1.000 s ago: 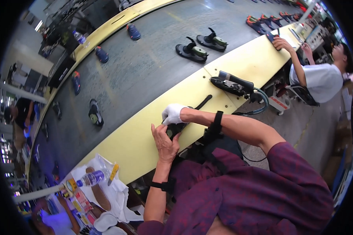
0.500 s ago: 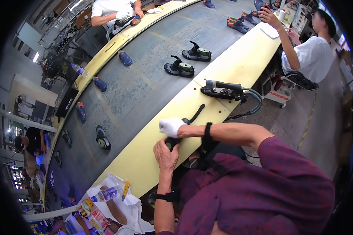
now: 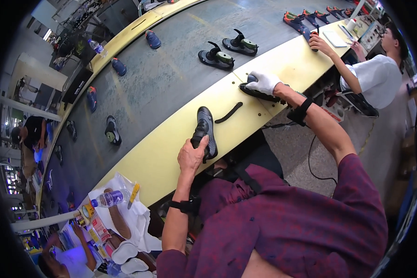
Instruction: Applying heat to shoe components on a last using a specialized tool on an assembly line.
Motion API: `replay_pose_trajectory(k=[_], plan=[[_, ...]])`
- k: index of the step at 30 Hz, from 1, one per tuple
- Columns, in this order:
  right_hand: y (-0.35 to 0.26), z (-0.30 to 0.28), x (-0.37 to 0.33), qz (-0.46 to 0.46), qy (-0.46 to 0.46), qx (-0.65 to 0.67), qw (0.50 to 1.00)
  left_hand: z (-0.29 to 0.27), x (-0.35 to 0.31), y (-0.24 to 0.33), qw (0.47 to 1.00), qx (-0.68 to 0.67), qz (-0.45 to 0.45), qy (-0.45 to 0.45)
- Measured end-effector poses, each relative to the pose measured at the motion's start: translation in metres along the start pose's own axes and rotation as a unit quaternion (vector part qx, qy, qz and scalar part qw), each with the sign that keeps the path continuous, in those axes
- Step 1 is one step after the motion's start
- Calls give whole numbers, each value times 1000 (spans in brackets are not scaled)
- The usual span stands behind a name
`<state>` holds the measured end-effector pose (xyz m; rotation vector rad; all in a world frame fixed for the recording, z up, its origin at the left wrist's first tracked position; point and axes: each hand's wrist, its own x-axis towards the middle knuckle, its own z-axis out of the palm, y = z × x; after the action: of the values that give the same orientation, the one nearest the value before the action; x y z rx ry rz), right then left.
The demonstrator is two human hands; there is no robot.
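A black shoe point(image 3: 205, 126) with grey wavy lines lies on the yellow bench, toe pointing away from me. My bare left hand point(image 3: 190, 155) is closed around its heel end. Farther right, my right hand point(image 3: 265, 84), in a white glove, is closed over a dark cylindrical tool point(image 3: 252, 79). A black base partly shows beneath the tool, and the glove hides much of both. Between my hands a curved black strip point(image 3: 229, 113) rests on the bench, touched by neither.
A grey conveyor belt point(image 3: 167, 83) carries black shoes point(image 3: 216, 59) and blue shoes point(image 3: 118, 66). At the right, a co-worker point(image 3: 375, 78) handles a shoe. A bottle point(image 3: 110, 198) and a yellow cutter point(image 3: 134, 194) lie on white cloth at lower left. A cable point(image 3: 309, 162) hangs below the bench.
My right hand has left the shoe and moved right onto the cylindrical tool. The shoe, still in my left hand, now lies more exposed on the bench. The co-worker's raised hand has lowered.
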<state>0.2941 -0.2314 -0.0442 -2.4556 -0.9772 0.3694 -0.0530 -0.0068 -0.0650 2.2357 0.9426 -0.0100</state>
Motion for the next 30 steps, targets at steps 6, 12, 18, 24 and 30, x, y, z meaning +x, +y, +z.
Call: replay_pose_trajectory(k=[6,12,18,24,30], plan=[[-15,-1,-4,21,-114,-24,993,16,-3,-47,972,-224,0,-77],[-122,20,-54,-48,-196,175,964,5,-9,-41,945,-303,11,-122],[-167,47,-59,-58,-251,206,944,5,-8,-36,926,-346,16,-153],[-151,51,-62,-99,-304,154,935,10,-15,-28,918,-372,-14,-138],[-130,23,-69,-98,-306,83,943,28,-12,-14,928,-357,-10,-109]])
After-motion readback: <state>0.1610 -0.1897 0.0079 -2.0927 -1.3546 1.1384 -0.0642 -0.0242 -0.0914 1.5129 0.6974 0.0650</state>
